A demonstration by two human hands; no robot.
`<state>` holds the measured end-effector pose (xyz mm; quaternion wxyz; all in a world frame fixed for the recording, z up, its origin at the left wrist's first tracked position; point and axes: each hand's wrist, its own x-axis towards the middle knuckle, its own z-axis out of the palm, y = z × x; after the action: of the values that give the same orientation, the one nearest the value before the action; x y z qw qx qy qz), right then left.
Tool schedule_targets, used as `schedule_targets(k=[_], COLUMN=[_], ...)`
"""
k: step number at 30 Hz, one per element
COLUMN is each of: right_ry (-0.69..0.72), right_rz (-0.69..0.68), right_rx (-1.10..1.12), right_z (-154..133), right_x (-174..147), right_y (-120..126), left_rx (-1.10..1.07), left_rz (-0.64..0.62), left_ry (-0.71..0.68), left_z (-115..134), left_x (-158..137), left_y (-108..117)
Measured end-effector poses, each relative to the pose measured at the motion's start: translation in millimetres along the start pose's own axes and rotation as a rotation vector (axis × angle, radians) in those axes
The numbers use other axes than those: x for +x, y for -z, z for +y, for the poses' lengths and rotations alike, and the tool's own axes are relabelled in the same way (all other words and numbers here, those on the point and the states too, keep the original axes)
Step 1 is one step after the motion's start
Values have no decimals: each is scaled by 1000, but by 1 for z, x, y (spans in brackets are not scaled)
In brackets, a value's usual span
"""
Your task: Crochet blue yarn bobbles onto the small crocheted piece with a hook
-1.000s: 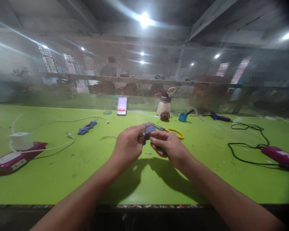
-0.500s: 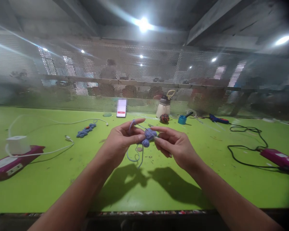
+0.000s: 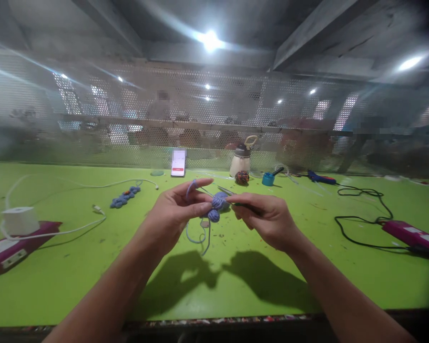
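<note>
My left hand (image 3: pixel 178 206) pinches a small periwinkle-blue crochet piece (image 3: pixel 220 201) between thumb and fingers. Blue yarn (image 3: pixel 190 188) is looped over its raised index finger, and a loose tail hangs below the piece. A rounded lobe of the crochet work sticks out under the thumb. From the right, my right hand (image 3: pixel 266 216) is closed around a slim crochet hook (image 3: pixel 240 205) with a dark green handle. Its fingertips meet the right side of the piece; the hook's tip is too small to make out.
On the green table (image 3: pixel 93 286) lie a finished-looking blue crochet strip (image 3: pixel 125 196), white cables and a magenta power strip (image 3: pixel 25 245). Farther back stand a phone (image 3: pixel 178 163), a bottle (image 3: pixel 240 162), a dark yarn ball (image 3: pixel 242 178), a blue container (image 3: pixel 268 179) and a glue gun (image 3: pixel 321 177).
My right hand has turned and closed more, and the hook's green handle now shows in it. The left hand keeps its pinch on the piece. The view has shifted slightly.
</note>
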<state>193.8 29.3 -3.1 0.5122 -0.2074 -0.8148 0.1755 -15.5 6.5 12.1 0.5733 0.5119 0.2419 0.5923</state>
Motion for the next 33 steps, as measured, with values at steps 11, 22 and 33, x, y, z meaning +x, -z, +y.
schedule_targets(k=[11, 22, 33], right_ry=[62, -43, -57], right_rz=[-15, -25, -22], right_rx=[-40, 89, 60], right_z=[-4, -2, -2], right_x=[1, -1, 1], right_y=[5, 4, 5], left_rx=[18, 76, 71], left_rz=[28, 12, 8], left_ry=[-21, -31, -13], left_z=[2, 1, 1], left_x=[-1, 0, 0], left_y=[-1, 1, 0])
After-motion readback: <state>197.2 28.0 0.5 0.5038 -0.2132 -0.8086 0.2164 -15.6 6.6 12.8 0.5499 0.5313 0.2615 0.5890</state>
